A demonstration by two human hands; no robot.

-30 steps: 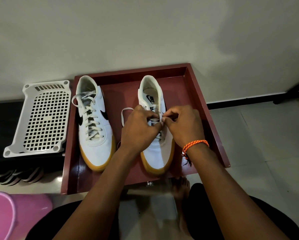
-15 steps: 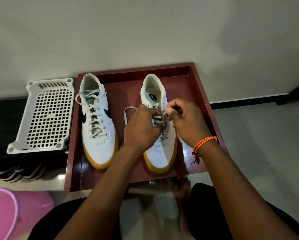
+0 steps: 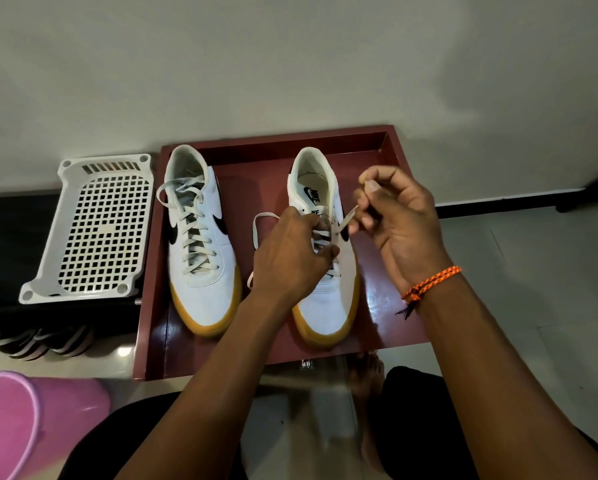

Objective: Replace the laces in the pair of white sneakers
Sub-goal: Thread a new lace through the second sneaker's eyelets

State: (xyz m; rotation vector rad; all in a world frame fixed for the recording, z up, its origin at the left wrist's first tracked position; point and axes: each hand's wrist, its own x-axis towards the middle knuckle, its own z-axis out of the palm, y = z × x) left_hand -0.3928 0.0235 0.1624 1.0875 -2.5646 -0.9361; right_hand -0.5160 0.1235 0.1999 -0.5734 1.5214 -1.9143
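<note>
Two white sneakers with gum soles stand side by side in a dark red tray (image 3: 392, 161). The left sneaker (image 3: 200, 258) is laced all the way up, its lace ends loose at the collar. On the right sneaker (image 3: 325, 299) my left hand (image 3: 290, 258) grips the upper at the eyelets and hides most of the lacing. My right hand (image 3: 398, 216) pinches the white lace (image 3: 347, 218) and holds it taut, up and to the right of the shoe. A loop of the same lace lies to the left of that shoe.
A white perforated plastic basket (image 3: 96, 230) lies left of the tray on a black surface. A pink bucket (image 3: 20, 420) sits at the bottom left. Striped sandals (image 3: 44, 341) lie below the basket. A grey wall rises behind the tray, and tiled floor spreads to the right.
My right hand has pulled the lace end up and rightward away from the eyelets, drawing it taut. My left hand stays on the right sneaker's lacing.
</note>
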